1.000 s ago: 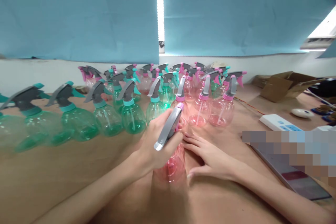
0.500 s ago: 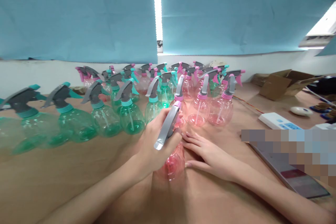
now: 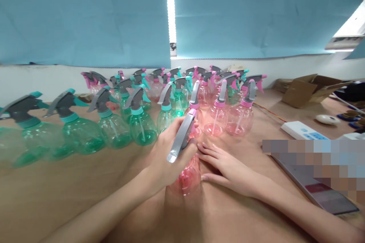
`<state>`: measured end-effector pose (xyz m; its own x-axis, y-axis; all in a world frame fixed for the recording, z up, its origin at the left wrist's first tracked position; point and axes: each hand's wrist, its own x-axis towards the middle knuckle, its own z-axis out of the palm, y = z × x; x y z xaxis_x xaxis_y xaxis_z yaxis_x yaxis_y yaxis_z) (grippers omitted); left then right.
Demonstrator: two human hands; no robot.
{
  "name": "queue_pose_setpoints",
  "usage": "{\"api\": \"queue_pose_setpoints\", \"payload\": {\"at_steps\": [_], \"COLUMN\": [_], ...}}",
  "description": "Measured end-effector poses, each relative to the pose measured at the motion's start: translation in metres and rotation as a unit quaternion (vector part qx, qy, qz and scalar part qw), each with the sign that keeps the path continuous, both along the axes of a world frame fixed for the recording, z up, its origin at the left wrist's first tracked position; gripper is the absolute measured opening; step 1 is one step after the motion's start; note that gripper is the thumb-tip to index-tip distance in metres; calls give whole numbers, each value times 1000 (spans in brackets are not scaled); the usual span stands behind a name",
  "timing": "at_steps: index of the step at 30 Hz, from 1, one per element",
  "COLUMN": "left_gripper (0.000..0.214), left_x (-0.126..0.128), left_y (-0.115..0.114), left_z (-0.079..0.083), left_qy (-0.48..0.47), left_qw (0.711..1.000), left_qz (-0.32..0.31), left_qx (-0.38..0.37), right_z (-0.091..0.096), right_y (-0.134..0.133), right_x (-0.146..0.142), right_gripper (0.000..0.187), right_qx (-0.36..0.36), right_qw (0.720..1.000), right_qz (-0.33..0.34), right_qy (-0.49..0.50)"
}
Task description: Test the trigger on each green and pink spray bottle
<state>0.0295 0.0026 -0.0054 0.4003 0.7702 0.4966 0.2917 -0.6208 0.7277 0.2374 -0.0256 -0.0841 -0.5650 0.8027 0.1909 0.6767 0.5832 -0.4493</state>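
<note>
A pink spray bottle (image 3: 186, 176) with a grey trigger head stands upright in front of me. My left hand (image 3: 168, 150) is wrapped round its neck, just below the head. My right hand (image 3: 221, 165) lies flat on the table beside the bottle's right side, fingers stretched towards it; whether the fingertips touch it I cannot tell. Just beyond are several pink spray bottles (image 3: 215, 121) with pink collars. To the left runs a row of green spray bottles (image 3: 143, 131) with teal collars and grey heads.
More pink and green spray bottles (image 3: 156, 85) crowd the back by the wall. At right are an open cardboard box (image 3: 302, 93), a white power strip (image 3: 302, 131), a white computer mouse (image 3: 327, 120) and a dark flat device (image 3: 316, 190). Part of the right side is pixelated.
</note>
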Motion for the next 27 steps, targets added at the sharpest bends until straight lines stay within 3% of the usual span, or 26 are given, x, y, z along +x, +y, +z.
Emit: {"api": "queue_pose_setpoints", "payload": {"at_steps": [27], "left_gripper": [21], "left_x": [-1], "left_y": [1], "left_z": [1], "left_qy": [9], "left_qw": [1000], "left_qz": [0], "left_qx": [5], "right_z": [0], "right_y": [0], "right_x": [0], "right_gripper": [65], "right_qx": [0], "right_qw": [1000], "right_qz": [-2], "right_qy": [-4]}}
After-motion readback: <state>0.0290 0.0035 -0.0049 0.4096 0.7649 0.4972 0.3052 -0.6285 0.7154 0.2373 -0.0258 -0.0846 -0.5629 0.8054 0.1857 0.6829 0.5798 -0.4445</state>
